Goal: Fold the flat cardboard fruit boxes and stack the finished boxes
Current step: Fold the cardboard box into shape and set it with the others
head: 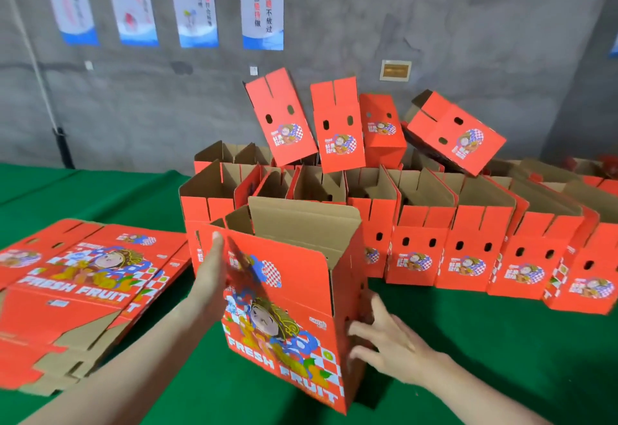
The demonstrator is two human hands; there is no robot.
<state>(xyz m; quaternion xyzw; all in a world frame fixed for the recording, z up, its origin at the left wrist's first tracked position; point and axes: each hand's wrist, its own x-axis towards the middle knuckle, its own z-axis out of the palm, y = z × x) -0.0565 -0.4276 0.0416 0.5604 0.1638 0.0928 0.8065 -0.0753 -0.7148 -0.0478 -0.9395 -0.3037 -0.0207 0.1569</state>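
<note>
Two palms on box [284, 307]: left hand [214, 277] flat, right hand [381, 334] splayed, neither clamped. Prob. light, stiff, dents easily; hold sidewalls near creases.

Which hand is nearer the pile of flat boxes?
Left. The left hand presses the left face of the upright box, beside the flat pile; the right hand touches its right side, farther away.

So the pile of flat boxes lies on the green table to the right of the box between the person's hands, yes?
Not quite. The head view shows the pile of flat boxes lying to the left of the box between the left hand and right hand, not to the right. It does lie on the green table.
</note>
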